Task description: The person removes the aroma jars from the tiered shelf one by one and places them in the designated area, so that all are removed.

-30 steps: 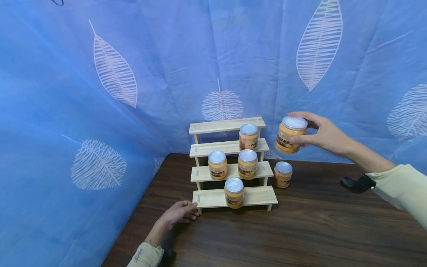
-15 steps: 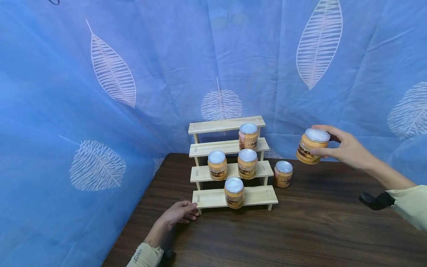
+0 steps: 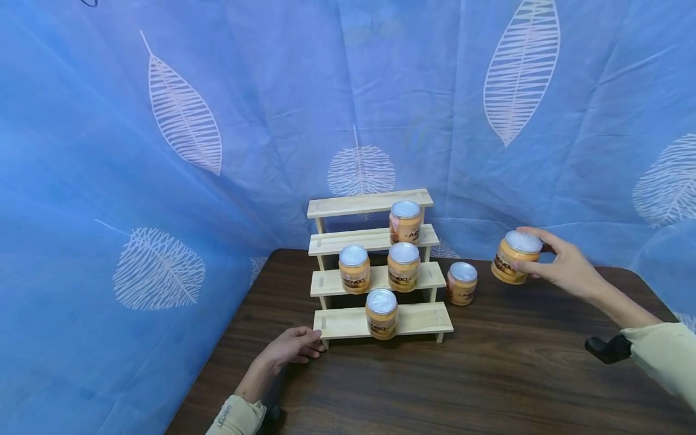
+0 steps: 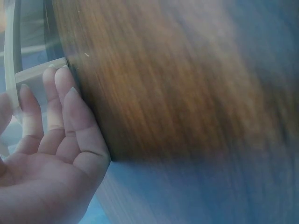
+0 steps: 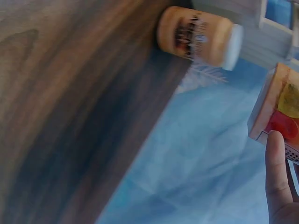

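My right hand (image 3: 568,269) holds an orange jar with a silvery lid (image 3: 512,263) between thumb and fingers. The jar tilts slightly and hangs above the back right of the table. In the right wrist view, the thumb presses on the held jar's red and yellow label (image 5: 285,109). My left hand (image 3: 288,349) grips the lower left corner of a four-step wooden stand (image 3: 348,324), thumb at the bottom shelf's end. In the left wrist view, its bent fingers (image 4: 63,112) lie against the stand's leg.
Similar jars stand on the steps: one on the bottom shelf (image 3: 382,323), two on the second (image 3: 354,278), one on the third (image 3: 405,229). Another jar (image 3: 461,290) stands on the dark wooden table (image 3: 435,380) right of the stand. A blue leaf-patterned cloth (image 3: 261,121) hangs behind.
My right hand has carried its jar rightward away from the stand, then lowered it toward the table. My left hand and the other jars have stayed in place.
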The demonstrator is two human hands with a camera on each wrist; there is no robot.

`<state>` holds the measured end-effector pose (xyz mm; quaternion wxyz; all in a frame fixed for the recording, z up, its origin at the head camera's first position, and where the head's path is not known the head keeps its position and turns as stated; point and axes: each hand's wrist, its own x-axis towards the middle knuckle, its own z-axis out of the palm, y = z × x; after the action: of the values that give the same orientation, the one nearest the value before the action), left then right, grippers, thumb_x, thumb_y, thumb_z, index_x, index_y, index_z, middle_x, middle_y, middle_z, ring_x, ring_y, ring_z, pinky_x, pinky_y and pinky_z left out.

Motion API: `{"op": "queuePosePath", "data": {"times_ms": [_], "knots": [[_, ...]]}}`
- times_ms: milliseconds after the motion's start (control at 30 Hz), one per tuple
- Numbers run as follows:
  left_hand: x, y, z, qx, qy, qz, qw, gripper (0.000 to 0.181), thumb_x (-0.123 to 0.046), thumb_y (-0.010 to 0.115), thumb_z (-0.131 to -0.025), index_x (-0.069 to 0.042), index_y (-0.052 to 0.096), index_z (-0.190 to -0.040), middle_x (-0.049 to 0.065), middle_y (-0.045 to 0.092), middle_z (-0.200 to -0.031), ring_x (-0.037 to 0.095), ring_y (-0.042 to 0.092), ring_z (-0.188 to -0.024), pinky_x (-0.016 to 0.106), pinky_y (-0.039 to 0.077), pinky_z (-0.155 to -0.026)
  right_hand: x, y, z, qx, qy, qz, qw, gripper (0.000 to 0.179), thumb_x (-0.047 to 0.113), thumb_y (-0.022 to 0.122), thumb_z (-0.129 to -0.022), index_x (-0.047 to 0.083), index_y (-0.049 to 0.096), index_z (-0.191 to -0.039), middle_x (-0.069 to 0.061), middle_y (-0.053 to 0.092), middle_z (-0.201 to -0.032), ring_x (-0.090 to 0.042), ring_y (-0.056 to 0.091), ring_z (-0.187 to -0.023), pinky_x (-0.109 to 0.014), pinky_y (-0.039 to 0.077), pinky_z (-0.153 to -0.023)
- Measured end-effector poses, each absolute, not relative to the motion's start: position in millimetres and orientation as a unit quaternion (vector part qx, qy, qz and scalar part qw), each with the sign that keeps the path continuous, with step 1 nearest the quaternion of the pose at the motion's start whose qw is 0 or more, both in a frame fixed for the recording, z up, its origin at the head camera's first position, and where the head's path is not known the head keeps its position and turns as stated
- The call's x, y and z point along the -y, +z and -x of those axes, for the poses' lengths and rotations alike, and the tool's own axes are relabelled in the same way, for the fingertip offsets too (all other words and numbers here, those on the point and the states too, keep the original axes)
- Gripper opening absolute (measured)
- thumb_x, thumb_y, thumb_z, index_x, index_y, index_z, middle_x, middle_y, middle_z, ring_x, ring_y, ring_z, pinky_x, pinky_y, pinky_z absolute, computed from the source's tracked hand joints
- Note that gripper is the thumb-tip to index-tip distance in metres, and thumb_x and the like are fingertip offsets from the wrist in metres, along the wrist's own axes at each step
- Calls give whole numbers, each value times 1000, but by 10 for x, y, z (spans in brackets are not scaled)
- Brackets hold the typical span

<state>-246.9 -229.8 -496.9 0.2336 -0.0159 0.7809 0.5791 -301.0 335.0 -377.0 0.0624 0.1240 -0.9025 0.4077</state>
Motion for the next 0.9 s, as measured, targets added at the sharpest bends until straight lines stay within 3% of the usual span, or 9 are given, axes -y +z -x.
{"op": "queuePosePath", "data": {"times_ms": [267, 500, 600, 800, 900], "knots": [[2285, -4978, 2461, -781, 580, 14, 230, 35, -43, 56, -102, -9, 61, -98, 2, 75, -96, 13, 70, -84, 31, 51, -75, -3431, -4135, 3079, 899, 420, -106, 62, 78, 30, 72, -94, 20, 29, -158, -22, 41, -140, 15, 47, -92, -29, 57, -66], [2288, -4980, 2450, -780, 582, 9, 230, 35, -43, 57, -101, -9, 61, -96, 2, 75, -97, 13, 70, -85, 31, 51, -75, -3422, -4342, 3123, 904, 408, -100, 76, 79, 35, 73, -93, 14, 31, -157, -21, 46, -134, 8, 48, -87, -31, 53, -61], [2280, -4971, 2448, -779, 583, 10, 231, 34, -43, 57, -101, -9, 61, -97, 2, 75, -96, 14, 70, -86, 31, 51, -75, -3426, -4416, 3143, 908, 402, -93, 75, 80, 39, 72, -93, 15, 30, -157, -23, 45, -136, 0, 52, -90, -33, 52, -61], [2268, -4957, 2449, -781, 581, 15, 229, 35, -43, 57, -101, -9, 62, -98, 3, 75, -97, 14, 70, -86, 31, 51, -75, -3419, -4516, 3193, 915, 391, -77, 62, 85, 47, 70, -92, 16, 27, -158, -28, 42, -139, -33, 52, -105, -36, 50, -61], [2268, -4959, 2451, -784, 578, 16, 227, 37, -44, 57, -101, -8, 62, -98, 3, 75, -97, 13, 70, -85, 31, 51, -75, -3416, -4568, 3216, 916, 389, -74, 59, 85, 47, 70, -92, 15, 27, -158, -28, 45, -136, -27, 54, -101, -36, 50, -60]]}}
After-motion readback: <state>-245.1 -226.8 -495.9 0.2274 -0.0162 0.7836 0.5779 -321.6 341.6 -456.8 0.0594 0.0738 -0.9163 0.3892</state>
